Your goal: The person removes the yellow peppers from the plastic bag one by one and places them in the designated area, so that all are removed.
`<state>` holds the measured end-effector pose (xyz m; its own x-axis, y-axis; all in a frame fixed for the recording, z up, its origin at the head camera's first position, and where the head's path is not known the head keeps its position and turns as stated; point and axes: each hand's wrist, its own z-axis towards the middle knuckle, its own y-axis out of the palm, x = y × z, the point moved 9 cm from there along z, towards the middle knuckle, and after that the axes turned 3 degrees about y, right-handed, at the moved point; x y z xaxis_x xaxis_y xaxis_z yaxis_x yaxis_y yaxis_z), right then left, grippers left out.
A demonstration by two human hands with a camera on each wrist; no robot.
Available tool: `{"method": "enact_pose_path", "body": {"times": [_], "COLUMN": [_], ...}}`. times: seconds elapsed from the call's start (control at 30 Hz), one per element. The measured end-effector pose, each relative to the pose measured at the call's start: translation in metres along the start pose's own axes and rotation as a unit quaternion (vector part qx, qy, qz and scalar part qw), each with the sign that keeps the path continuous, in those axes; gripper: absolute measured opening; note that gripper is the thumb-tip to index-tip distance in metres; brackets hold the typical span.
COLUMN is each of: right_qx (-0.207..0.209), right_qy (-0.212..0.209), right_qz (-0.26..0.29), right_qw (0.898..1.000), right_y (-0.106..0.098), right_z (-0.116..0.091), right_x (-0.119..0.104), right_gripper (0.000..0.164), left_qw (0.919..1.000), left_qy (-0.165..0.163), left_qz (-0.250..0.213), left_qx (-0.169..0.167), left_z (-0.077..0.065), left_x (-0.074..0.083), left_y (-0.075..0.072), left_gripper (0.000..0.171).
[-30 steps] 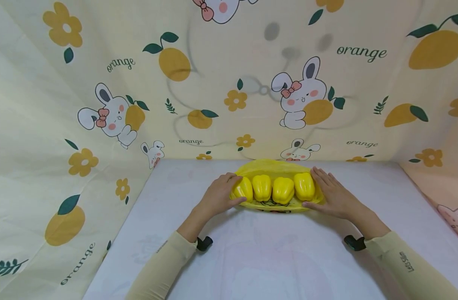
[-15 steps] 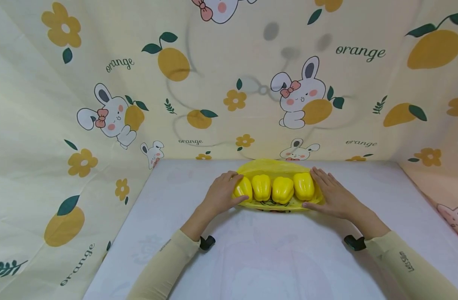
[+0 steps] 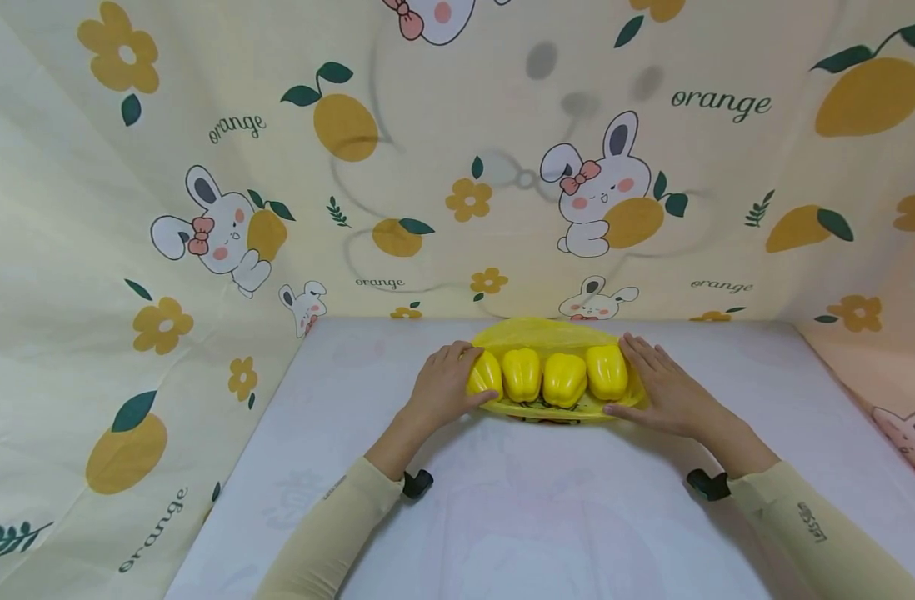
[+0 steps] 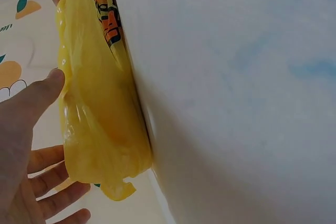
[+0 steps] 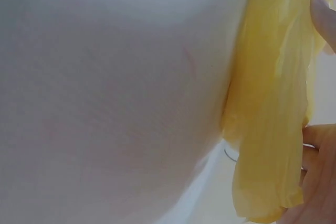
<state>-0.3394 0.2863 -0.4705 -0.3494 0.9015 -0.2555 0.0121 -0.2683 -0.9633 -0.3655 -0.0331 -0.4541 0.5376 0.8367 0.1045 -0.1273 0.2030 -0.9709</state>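
Observation:
Several glossy yellow bell peppers lie in a row inside a thin yellow plastic bag with dark and orange print. The bag lies on its side at the back of the table, its mouth spread wide. At its left end is my left hand, thumb along the front edge and fingers spread outside, as the left wrist view shows. My right hand rests against the right end with fingers straight and thumb at the lower rim. Right wrist view: loose yellow film hangs beside the fingers.
A white-covered table lies under both forearms. Behind it and at both sides stands a cream cloth backdrop with rabbits and oranges. A dark strap device sits at the left wrist, another at the right.
My left hand has shifted slightly to the right and up along the bag's left end, and that end has moved in a little. The right hand has stayed put.

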Motion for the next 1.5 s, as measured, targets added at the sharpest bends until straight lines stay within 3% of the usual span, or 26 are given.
{"method": "enact_pose_path", "body": {"times": [0.43, 0.93, 1.5], "right_qx": [-0.005, -0.004, -0.005], "right_qy": [0.005, 0.001, 0.014], "right_qz": [0.007, 0.007, 0.009], "right_qw": [1.0, 1.0, 1.0], "right_y": [-0.001, 0.001, 0.003], "right_z": [0.0, -0.002, -0.001], "right_x": [-0.002, -0.002, 0.0], "right_gripper": [0.123, 0.124, 0.127], "left_qw": [0.9997, 0.9995, 0.9943], "left_qy": [-0.026, -0.025, -0.007], "left_qz": [-0.002, -0.016, -0.105], "left_qx": [-0.001, -0.006, 0.019], "left_z": [0.001, 0.002, 0.001], "left_x": [-0.001, 0.001, -0.012], "left_y": [0.0, 0.001, -0.004], "left_gripper": [0.09, 0.092, 0.087]}}
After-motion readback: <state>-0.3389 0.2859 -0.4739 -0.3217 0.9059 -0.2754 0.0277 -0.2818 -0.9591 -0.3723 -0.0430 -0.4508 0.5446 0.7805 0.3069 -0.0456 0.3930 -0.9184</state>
